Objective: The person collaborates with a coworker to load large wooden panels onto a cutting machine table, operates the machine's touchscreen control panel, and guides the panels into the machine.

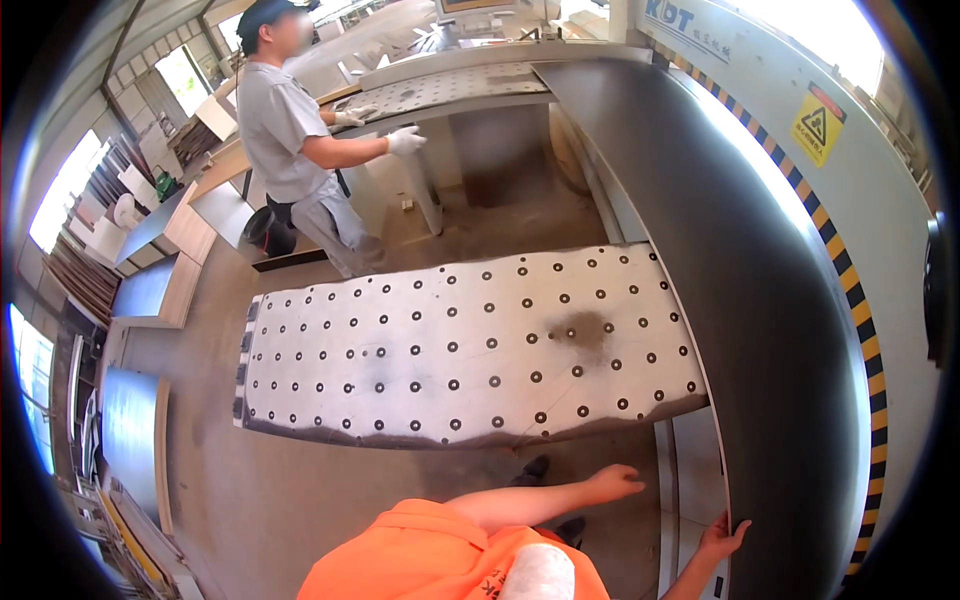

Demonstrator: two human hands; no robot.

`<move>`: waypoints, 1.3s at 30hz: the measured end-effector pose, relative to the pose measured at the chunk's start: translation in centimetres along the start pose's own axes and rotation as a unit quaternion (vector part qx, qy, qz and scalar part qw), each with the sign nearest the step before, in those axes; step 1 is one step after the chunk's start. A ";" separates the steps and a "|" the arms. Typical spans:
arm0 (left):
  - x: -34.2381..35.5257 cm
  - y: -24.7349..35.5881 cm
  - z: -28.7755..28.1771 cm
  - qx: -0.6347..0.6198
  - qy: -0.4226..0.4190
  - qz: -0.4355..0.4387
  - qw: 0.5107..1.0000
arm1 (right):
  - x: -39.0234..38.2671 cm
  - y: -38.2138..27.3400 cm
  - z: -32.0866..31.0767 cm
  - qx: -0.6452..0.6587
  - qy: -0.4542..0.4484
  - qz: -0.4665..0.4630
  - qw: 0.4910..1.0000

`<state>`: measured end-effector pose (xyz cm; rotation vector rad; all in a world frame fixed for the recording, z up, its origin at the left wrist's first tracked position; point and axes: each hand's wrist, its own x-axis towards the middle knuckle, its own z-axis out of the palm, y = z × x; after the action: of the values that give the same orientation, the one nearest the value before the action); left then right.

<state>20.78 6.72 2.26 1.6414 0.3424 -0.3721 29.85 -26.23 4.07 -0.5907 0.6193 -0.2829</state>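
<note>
A long black panel [770,330] lies on the machine along its striped beam, with its pale edge facing me. My right hand [720,541] holds the near part of that edge, one digit on top and the others lower down. My left hand [615,484] hangs in the air between my body and the panel, holding nothing, its fingers loosely stretched and apart. Beyond it is a white air-float table [480,345] dotted with black round nozzles and marked by a dark smudge. The left hand touches neither table nor panel.
A co-worker [290,140] in grey with white gloves stands at the far left by a second dotted table [440,92]. Yellow-black stripes [845,270] edge the machine beam. A black bucket [268,232] and stacked boards [137,430] stand on the left.
</note>
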 end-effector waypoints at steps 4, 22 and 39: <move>3.6 3.9 3.7 -0.186 -0.038 -0.043 0.981 | 0.9 -0.1 -1.6 -0.033 -0.008 0.015 0.999; 8.5 10.8 20.5 -0.487 0.068 -0.051 0.869 | -5.7 -14.6 -14.9 0.105 0.009 0.041 0.994; -3.4 5.4 17.8 -0.458 0.105 -0.032 0.882 | -5.1 -21.0 -30.9 0.081 -0.226 0.294 0.925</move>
<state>19.39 -11.55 6.96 0.7311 0.6242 -0.0419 5.16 -54.26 -1.39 -0.2706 0.2957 0.3621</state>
